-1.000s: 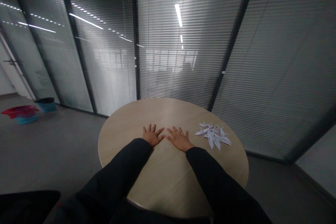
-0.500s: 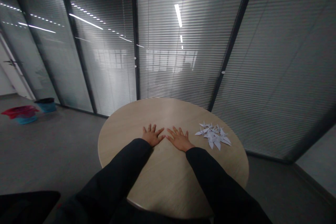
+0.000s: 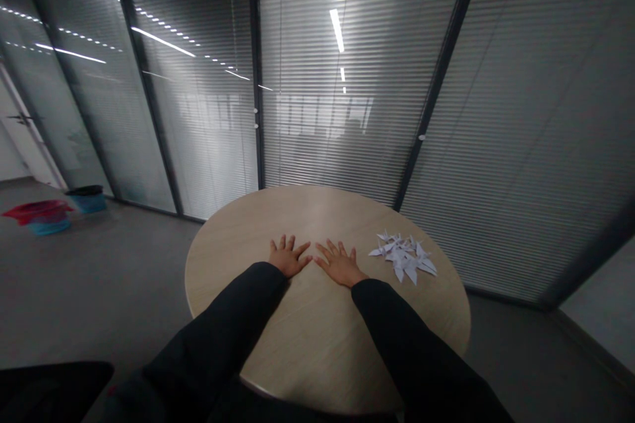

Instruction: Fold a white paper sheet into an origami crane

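Note:
My left hand [image 3: 288,258] lies flat and palm down on a round light-wood table [image 3: 248,231], fingers spread and holding nothing. My right hand [image 3: 338,265] rests the same way beside it, with the two sets of fingertips almost meeting. To the right of my right hand, a little apart from it, sits a loose heap of several white origami paper cranes [image 3: 403,256]. Neither hand touches the paper. Dark sleeves cover both forearms.
Glass partitions with slatted blinds [image 3: 342,112] stand behind the table. Far left on the grey floor are a blue basket with red cloth [image 3: 42,217] and a blue bin [image 3: 86,199]. A dark object [image 3: 49,390] fills the lower left corner.

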Tool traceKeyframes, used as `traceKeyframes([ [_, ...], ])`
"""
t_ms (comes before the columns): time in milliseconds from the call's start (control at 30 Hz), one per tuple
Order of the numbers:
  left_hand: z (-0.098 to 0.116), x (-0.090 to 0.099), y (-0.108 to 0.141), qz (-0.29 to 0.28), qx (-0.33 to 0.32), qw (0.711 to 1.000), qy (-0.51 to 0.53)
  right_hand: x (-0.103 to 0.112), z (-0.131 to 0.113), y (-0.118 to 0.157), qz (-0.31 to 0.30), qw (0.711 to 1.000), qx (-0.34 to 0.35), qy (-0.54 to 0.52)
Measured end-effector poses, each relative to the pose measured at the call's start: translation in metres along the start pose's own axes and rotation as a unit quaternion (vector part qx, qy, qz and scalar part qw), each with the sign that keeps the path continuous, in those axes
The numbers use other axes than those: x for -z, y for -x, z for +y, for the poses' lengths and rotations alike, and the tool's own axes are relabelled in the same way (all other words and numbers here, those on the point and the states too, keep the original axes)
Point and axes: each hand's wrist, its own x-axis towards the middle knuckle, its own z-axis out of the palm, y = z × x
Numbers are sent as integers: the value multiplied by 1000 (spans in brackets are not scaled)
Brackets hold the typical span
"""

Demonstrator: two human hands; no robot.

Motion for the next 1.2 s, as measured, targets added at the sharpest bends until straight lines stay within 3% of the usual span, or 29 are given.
traceKeyframes([
  [567, -1, 0, 0, -5, 2, 1000, 3, 3, -2, 2, -9, 1000, -3, -8],
  [933, 0, 0, 1, -6, 3, 1000, 5, -2, -1, 3, 15, 1000, 2, -5],
  [1000, -2, 2, 2, -6, -3, 1000, 14, 1, -3, 6, 38, 999, 4, -7],
  [1100, -2, 8, 7, 12, -28, 999, 45, 12, -8, 16, 133, 991, 29, 3],
  [1200, 3, 23, 22, 85, -54, 991, 87, 29, -16, 32, 216, 973, 76, 1],
])
